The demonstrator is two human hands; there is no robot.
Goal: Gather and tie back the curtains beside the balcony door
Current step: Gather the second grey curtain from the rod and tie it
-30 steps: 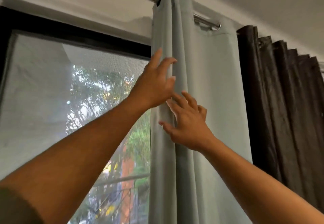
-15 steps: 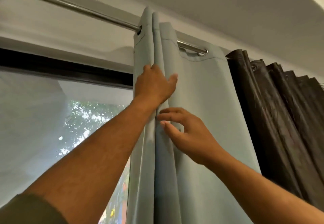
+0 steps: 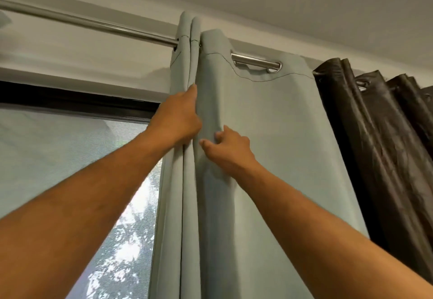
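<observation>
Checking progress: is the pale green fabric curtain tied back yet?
No, the pale green fabric curtain hangs loose from the metal rod, no tie visible.

Both bare forearms reach up toward twelve o'clock. The left hand [image 3: 177, 120] is curled, fingers tucked out of sight. At its four o'clock, the right hand [image 3: 228, 146] is curled, thumb pointing toward nine.

A metal curtain rod [image 3: 98, 26] runs along the wall below the ceiling. On it hang a pale green curtain [image 3: 269, 123], bunched into folds at its left edge, and just beside it a dark brown curtain [image 3: 386, 139].
</observation>
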